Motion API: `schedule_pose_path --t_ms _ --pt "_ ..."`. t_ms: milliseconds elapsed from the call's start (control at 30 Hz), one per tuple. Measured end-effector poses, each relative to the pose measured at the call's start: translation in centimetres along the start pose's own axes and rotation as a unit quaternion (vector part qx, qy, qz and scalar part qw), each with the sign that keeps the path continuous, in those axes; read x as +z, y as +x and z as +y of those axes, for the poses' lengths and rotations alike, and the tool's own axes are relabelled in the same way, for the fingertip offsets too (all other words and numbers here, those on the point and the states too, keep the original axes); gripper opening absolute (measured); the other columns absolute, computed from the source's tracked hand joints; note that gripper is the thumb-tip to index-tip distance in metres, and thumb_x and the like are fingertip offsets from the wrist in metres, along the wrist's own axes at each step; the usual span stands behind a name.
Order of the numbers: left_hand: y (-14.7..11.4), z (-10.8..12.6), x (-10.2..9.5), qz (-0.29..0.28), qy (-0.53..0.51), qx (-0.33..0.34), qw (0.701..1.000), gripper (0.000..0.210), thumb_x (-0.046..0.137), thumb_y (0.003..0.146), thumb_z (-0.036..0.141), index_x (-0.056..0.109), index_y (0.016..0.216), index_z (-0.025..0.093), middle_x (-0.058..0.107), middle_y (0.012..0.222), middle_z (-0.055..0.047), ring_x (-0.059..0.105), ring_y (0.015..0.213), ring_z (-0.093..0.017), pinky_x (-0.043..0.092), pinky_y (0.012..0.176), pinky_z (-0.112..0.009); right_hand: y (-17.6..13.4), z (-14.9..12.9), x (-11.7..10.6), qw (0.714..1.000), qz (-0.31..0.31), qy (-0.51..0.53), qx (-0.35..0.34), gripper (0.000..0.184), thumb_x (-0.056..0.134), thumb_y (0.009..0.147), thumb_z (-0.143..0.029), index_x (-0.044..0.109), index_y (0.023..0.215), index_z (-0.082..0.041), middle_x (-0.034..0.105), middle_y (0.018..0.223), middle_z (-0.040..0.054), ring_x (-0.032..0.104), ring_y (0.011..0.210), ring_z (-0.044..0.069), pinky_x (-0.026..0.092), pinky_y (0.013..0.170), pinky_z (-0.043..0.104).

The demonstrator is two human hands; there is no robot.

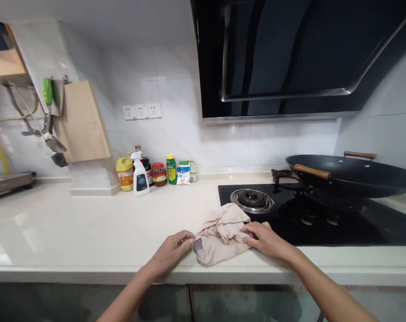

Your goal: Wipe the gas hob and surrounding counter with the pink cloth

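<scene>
A crumpled pale pink cloth [221,239] lies on the counter's front part, its upper right corner reaching over the edge of the black gas stove [279,221]. At the cloth's left edge, by a small purple-grey patch, my left hand [176,250] has its fingers curled in, the fingertips meeting the fabric. My right hand [263,239] holds the right side of the cloth between thumb and bent fingers, close to the stove's front left corner. The middle of the cloth is bunched into folds.
A black wok [350,179] with wooden handles sits on the right burner; the left burner [252,200] is bare. Along the wall stand a white spray bottle [140,176], a yellow jug [125,174] and several condiments. Above hangs a range hood [279,58]. A cutting board [82,123] hangs left.
</scene>
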State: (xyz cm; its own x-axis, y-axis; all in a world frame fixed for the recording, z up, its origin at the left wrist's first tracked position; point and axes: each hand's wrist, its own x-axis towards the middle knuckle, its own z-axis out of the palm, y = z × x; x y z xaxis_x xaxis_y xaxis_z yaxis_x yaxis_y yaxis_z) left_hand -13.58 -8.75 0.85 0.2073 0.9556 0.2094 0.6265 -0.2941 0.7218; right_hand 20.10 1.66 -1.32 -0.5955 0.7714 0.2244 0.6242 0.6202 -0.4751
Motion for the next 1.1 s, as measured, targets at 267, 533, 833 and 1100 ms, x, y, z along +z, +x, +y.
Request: schedule_pose_path --t_ms 267,533,833,1100 --pt "-0.6 -2.5 1.5 0.063 -0.007 0.007 0.998 0.039 0.055 0.092 0.046 0.064 0.120 0.021 0.070 0.115 -0.009 0.064 0.109 -0.024 0.049 0.099 -0.037 2.3 -4.7 0.5 0.994 0.000 -0.109 -0.022 0.049 0.065 0.082 -0.043 0.059 0.129 -0.029 0.059 0.118 0.0082 0.050 0.112 0.028 0.034 0.096 0.043" --pt "-0.6 -3.0 1.3 0.078 -0.025 0.011 0.997 0.044 0.058 0.090 0.046 0.063 0.124 0.020 0.067 0.118 -0.009 0.062 0.112 -0.025 0.047 0.102 -0.037 3.1 -0.5 2.0 0.941 0.194 0.262 0.091 0.023 0.054 0.086 -0.041 0.066 0.090 -0.022 0.070 0.092 0.0048 0.064 0.089 0.024 0.051 0.079 0.037" --pt "3.5 0.4 3.9 0.073 0.132 -0.077 0.986 0.070 0.054 0.089 0.055 0.044 0.149 0.021 0.052 0.138 -0.016 0.049 0.130 -0.036 0.037 0.107 -0.054 -2.3 2.4 3.6 0.627 0.334 0.688 0.148 0.015 0.063 0.082 -0.030 0.065 0.096 -0.027 0.075 0.101 0.0011 0.071 0.102 0.020 0.061 0.093 0.038" --pt "9.4 1.3 5.6 0.041 0.115 -0.105 0.987 0.065 0.071 0.077 0.042 0.059 0.134 0.015 0.058 0.137 -0.020 0.046 0.133 -0.040 0.035 0.109 -0.049 -2.0 -0.4 3.7 0.618 0.351 0.668 0.219 0.037 0.080 0.072 -0.030 0.068 0.107 -0.024 0.075 0.108 0.0009 0.067 0.114 0.023 0.059 0.095 0.037"
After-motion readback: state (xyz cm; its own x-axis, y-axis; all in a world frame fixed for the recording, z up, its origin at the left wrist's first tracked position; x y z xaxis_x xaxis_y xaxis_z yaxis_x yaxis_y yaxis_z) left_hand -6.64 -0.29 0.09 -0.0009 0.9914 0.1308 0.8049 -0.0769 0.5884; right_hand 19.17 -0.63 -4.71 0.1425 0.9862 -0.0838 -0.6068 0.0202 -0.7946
